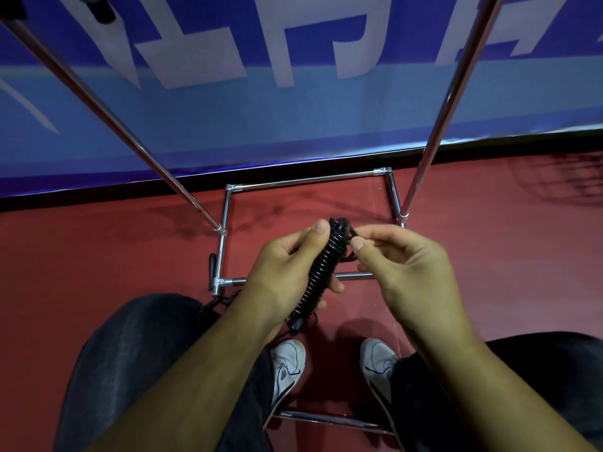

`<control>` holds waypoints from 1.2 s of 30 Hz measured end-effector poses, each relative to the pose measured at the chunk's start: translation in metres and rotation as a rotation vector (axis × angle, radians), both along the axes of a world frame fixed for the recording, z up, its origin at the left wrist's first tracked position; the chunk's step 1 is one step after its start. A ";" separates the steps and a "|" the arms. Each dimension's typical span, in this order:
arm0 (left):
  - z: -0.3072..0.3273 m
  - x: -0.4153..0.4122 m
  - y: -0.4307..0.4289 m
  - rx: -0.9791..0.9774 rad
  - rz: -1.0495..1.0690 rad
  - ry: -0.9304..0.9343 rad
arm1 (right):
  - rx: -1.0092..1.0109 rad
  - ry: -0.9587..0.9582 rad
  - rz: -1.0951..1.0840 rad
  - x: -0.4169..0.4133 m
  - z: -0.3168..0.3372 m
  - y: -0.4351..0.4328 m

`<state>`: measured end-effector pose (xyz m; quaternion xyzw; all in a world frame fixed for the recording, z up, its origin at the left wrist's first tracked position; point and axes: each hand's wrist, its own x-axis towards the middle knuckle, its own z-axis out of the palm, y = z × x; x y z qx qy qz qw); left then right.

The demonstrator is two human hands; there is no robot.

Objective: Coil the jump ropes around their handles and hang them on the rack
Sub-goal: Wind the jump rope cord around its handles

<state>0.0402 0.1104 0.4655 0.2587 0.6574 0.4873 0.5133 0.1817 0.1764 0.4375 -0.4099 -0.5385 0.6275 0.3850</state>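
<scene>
A black jump rope (321, 272) is wound in tight coils around its handles, forming one long bundle tilted from lower left to upper right. My left hand (287, 272) grips the bundle around its middle, thumb up near the top end. My right hand (401, 259) pinches the loose rope end at the bundle's top between thumb and forefinger. The chrome rack (430, 151) stands in front of me, its two uprights slanting up left and right, its square base frame on the red floor below my hands.
Another black rope and handle (212, 265) lie on the floor by the rack's left base corner. A blue banner (293, 119) runs along the wall behind. My legs and white shoes (288, 363) are below, with a chrome bar (326, 419) between the feet.
</scene>
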 end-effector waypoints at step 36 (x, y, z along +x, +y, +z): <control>-0.005 -0.003 -0.006 0.052 -0.134 0.360 | -0.193 -0.030 -0.004 0.000 0.001 0.000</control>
